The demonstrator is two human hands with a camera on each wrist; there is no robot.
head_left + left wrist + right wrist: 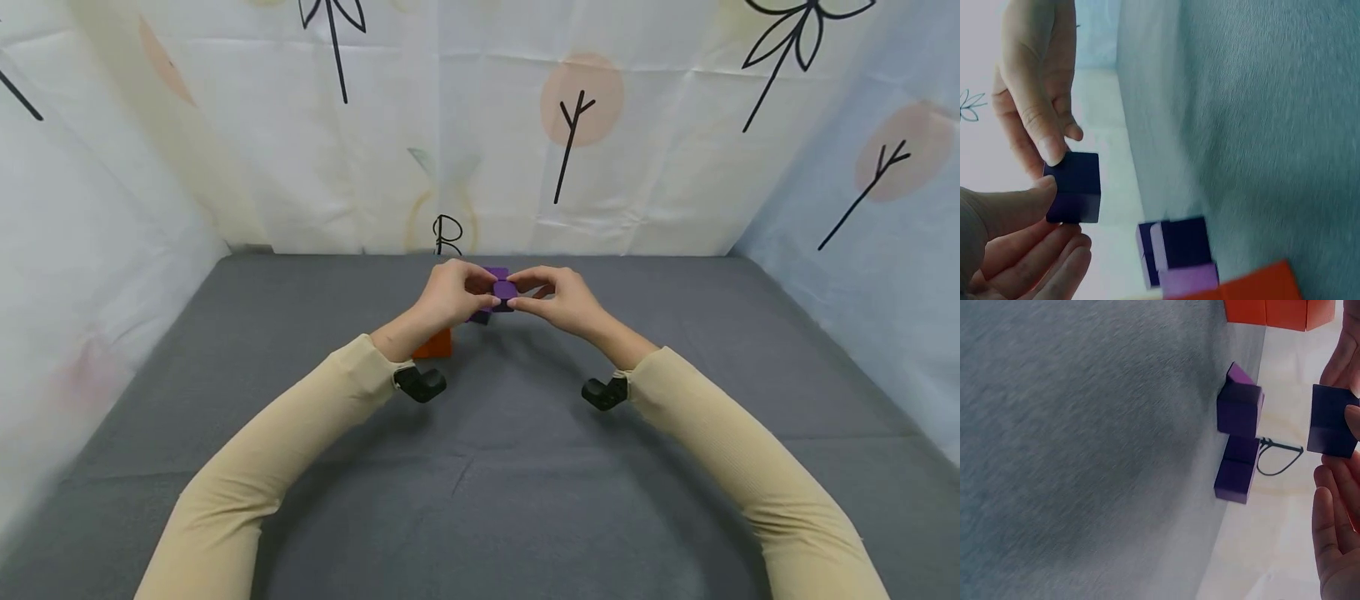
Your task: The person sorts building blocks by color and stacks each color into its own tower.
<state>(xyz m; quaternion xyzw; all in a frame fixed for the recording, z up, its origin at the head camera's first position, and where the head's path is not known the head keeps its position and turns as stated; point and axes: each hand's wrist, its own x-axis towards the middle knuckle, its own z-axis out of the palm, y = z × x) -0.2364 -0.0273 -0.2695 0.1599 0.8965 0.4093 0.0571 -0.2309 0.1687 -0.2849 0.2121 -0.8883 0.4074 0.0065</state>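
A small purple cube (505, 291) is held between both hands, off the table in the wrist views. My left hand (452, 293) pinches it from the left with thumb and fingertips. From the other side, the thumb and fingertips of my right hand (561, 300) grip the same cube. In the left wrist view the thumbs lie close together on the dark face of the cube (1074, 187). Below and beyond the hands, more purple blocks (1239, 411) rest on the grey cloth, partly hidden by the left hand in the head view.
Orange blocks (433, 344) stand near the left wrist, partly covered by it. The grey cloth-covered table (495, 500) ends at a patterned white curtain (495, 125) close behind the hands. Curtains also hang at both sides.
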